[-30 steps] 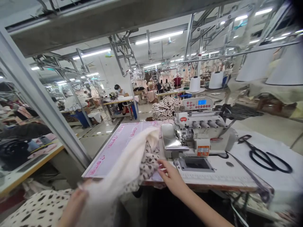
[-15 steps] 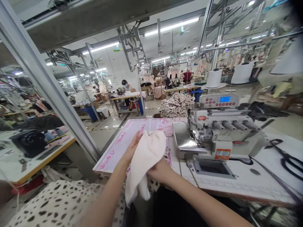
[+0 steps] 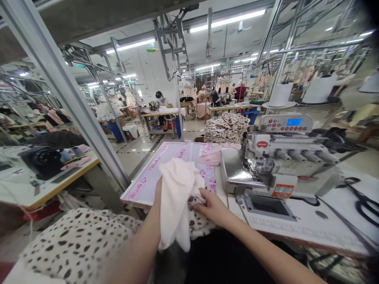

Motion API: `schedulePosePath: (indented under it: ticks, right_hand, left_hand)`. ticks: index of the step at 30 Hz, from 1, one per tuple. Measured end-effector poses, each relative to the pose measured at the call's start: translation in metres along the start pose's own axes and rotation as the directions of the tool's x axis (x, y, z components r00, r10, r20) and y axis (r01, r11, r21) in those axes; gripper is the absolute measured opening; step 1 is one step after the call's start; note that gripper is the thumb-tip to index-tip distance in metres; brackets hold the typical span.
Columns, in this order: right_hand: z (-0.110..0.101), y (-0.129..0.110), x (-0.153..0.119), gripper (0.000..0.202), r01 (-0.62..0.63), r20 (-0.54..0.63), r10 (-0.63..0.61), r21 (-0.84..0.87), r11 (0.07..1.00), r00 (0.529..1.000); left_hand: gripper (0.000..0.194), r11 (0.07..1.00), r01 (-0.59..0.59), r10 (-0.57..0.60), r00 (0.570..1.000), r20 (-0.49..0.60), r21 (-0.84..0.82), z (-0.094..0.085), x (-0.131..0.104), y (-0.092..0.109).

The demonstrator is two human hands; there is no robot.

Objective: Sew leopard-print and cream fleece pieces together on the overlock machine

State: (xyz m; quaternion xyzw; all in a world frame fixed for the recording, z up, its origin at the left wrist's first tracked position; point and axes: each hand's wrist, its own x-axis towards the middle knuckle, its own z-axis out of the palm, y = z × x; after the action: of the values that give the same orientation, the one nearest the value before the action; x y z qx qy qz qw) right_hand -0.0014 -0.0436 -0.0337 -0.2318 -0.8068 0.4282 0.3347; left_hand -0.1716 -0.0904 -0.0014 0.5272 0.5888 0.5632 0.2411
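A soft cream-white piece of cloth [image 3: 177, 189] is bunched over my left hand [image 3: 158, 194], whose fingers are hidden behind it. The cloth hangs down in folds, held up above the front edge of the table. My right hand [image 3: 212, 207] pinches black-spotted fabric [image 3: 197, 221] at the cloth's right side, thumb and fingers closed. Where the white cloth and the spotted fabric meet, I cannot tell whether they are joined. To the right of my hands stands an overlock sewing machine [image 3: 272, 161] with a shiny metal plate.
Purple-white printed sheeting [image 3: 151, 173] covers the table's left part, with pink fabric pieces [image 3: 211, 156] on it. Black scissors [image 3: 365, 203] lie right. Spotted fabric is heaped at lower left [image 3: 74, 240] and behind the table [image 3: 226, 128]. A metal post [image 3: 74, 102] rises left. Another person [image 3: 162, 102] sits farther back.
My right hand has come out from beneath the white cloth and now grips spotted fabric. The cloth has turned and spread over my left hand, covering its fingers. The view has shifted slightly.
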Motion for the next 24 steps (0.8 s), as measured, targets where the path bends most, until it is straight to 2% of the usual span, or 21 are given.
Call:
schedulePosePath:
  ticks: [2,3,5,6,7,8,9,11,12,13,15,17,19,21,24]
  right_hand:
    - [-0.019,-0.015,-0.001,0.011,-0.005,0.08,0.002,0.042,0.999,0.997]
    - [-0.034,-0.022,0.0,0.009,-0.023,0.133,0.012,0.08,0.997,0.991]
    - [-0.066,-0.034,0.005,0.014,-0.109,0.253,0.055,0.205,0.973,0.966]
    - [-0.08,-0.037,0.01,0.018,-0.146,0.254,0.082,0.244,0.959,0.964]
    - [-0.091,-0.039,0.016,0.021,-0.152,0.216,0.098,0.248,0.957,0.971]
    - [-0.098,-0.039,0.023,0.023,-0.131,0.127,0.105,0.214,0.968,0.986]
    - [-0.1,-0.037,0.029,0.024,-0.081,-0.013,0.084,0.128,0.988,0.996]
    - [-0.092,-0.03,0.04,0.025,0.024,-0.271,-0.061,-0.136,0.99,0.961]
    - [-0.082,-0.026,0.042,0.025,0.066,-0.333,-0.156,-0.267,0.961,0.93]
    - [-0.07,-0.021,0.043,0.025,0.103,-0.34,-0.237,-0.368,0.924,0.91]
    - [-0.044,-0.011,0.04,0.026,0.18,-0.228,-0.316,-0.47,0.864,0.921]
    - [-0.02,-0.001,0.032,0.029,0.215,-0.1,-0.305,-0.506,0.835,0.947]
    - [-0.002,0.007,0.023,0.039,0.192,-0.04,-0.258,-0.558,0.807,0.965]
    - [0.008,0.014,0.016,0.047,0.121,-0.056,-0.196,-0.614,0.78,0.979]
    - [0.006,0.019,0.01,0.031,0.043,-0.064,-0.102,-0.603,0.797,0.993]
  left_hand:
    - [0.071,0.998,0.008,-0.011,0.999,-0.042,-0.064,-0.024,-0.005,0.006]
    - [0.069,0.996,0.007,-0.014,0.997,-0.073,-0.088,-0.038,-0.005,0.008]
    - [0.062,0.996,-0.011,-0.006,0.983,-0.181,-0.093,-0.07,-0.001,0.007]
    - [0.059,0.997,-0.025,0.006,0.969,-0.249,-0.075,-0.087,0.003,0.004]
    - [0.056,0.998,-0.04,0.025,0.947,-0.319,-0.041,-0.102,0.009,-0.001]
    - [0.054,0.999,-0.05,0.047,0.926,-0.375,0.002,-0.116,0.014,-0.007]
    - [0.052,0.997,-0.049,0.068,0.909,-0.412,0.056,-0.128,0.02,-0.014]
    - [0.046,0.983,-0.017,0.093,0.905,-0.416,0.181,-0.145,0.027,-0.031]
    - [0.042,0.968,0.005,0.097,0.914,-0.395,0.25,-0.15,0.029,-0.038]
    - [0.037,0.948,0.023,0.099,0.926,-0.363,0.316,-0.152,0.03,-0.045]
    - [0.033,0.904,0.024,0.103,0.957,-0.271,0.427,-0.151,0.027,-0.056]
    - [0.038,0.87,-0.022,0.1,0.986,-0.131,0.493,-0.145,0.023,-0.063]
    - [0.047,0.848,-0.079,0.078,0.997,0.025,0.523,-0.135,0.021,-0.069]
    - [0.049,0.833,-0.116,0.049,0.989,0.138,0.54,-0.126,0.022,-0.076]
    - [0.031,0.816,-0.135,0.022,0.979,0.202,0.562,-0.116,0.029,-0.088]
